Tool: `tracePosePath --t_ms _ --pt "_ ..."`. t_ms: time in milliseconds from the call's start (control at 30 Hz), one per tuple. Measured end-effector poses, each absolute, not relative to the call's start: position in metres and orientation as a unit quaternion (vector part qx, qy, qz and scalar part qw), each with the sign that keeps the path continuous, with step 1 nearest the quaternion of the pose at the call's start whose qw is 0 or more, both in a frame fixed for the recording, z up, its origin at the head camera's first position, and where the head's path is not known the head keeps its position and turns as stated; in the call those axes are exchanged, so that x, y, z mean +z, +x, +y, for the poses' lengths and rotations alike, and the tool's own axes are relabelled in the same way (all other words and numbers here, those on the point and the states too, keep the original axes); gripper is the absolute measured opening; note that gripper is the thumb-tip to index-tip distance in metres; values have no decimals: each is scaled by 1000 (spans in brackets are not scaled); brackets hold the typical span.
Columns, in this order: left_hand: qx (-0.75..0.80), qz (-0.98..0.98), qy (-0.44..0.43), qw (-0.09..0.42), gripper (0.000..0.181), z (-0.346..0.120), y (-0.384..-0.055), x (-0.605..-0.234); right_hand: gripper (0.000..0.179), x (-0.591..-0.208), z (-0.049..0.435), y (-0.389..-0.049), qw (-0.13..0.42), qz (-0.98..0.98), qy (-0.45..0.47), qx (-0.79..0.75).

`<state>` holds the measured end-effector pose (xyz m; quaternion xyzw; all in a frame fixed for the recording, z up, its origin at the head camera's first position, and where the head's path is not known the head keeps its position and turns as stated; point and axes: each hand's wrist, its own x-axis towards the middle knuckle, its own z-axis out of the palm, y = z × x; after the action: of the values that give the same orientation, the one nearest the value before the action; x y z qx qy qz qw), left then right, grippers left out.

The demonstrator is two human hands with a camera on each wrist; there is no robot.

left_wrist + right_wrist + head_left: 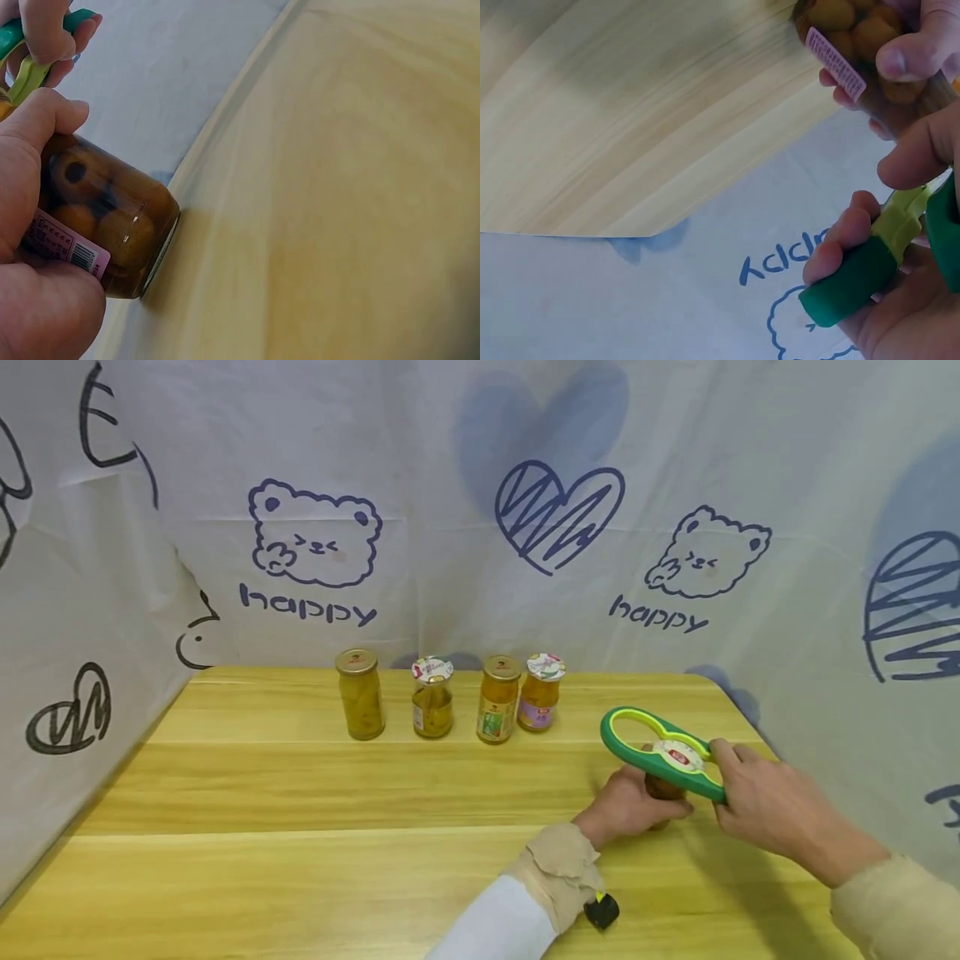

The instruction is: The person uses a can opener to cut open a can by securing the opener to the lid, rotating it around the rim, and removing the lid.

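At the table's right side my left hand [626,806] grips a glass jar [124,217] of brown round fruit with a pink label, its fingers and thumb around the glass. The jar's base is right at the table top in the left wrist view. My right hand [772,793] holds the handles of a green and lime jar opener [637,755]. The opener lies across the jar's top, with the jar's white patterned lid [679,756] inside one of its loops. Its other, larger loop points left and encircles nothing.
Along the back of the wooden table [300,793] stand a tall jar [362,702], a short jar [432,710], another gold-lidded jar [497,706] and a purple-labelled jar [538,702]. A small black object [602,911] lies near my left forearm. White drawn-on sheets [435,568] surround the table.
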<state>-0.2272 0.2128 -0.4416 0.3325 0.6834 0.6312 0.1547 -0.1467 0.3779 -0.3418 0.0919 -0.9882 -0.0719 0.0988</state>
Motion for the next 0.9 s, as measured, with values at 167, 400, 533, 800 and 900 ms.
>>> tracePosePath --t_ms 167,400,533,800,900 --pt "636 674 337 166 54 211 -227 -441 42 -341 379 -148 82 -990 94 -72" --pt "637 677 323 178 59 210 -227 -441 52 -340 386 -153 82 -987 117 -74" --pt "640 674 321 185 61 210 -227 -441 53 -340 391 -156 88 -984 135 -72" --pt "642 654 348 195 67 210 -231 -441 64 -340 402 -163 87 -979 170 -63" --pt "646 638 368 198 69 209 -232 -441 65 -340 404 -164 90 -978 178 -61"
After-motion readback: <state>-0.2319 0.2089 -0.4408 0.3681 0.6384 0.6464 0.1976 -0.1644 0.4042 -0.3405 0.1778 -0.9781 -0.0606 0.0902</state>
